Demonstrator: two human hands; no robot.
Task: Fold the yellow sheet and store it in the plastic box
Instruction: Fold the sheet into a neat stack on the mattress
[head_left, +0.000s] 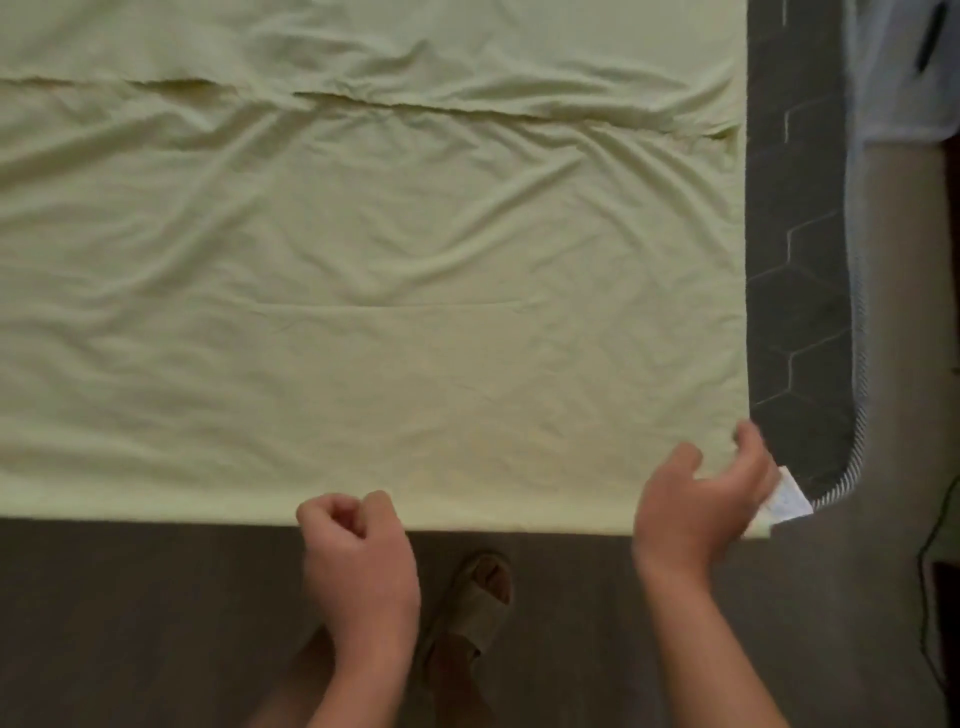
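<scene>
Pale yellow fabric sheet (363, 312) lies spread flat, wrinkled, over dark quilted mattress (800, 260). Left hand (358, 545) clenched at near hem; fabric pinched or not, cannot tell. Right hand (711, 493) loosely released over near right corner

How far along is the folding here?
Done: the yellow sheet lies spread on the mattress, a layer edge across it suggesting one fold. In hand: the left hand seems to pinch its hem; the right hand curls at the corner. Left: more folds, then storing; no plastic box in view.
</scene>
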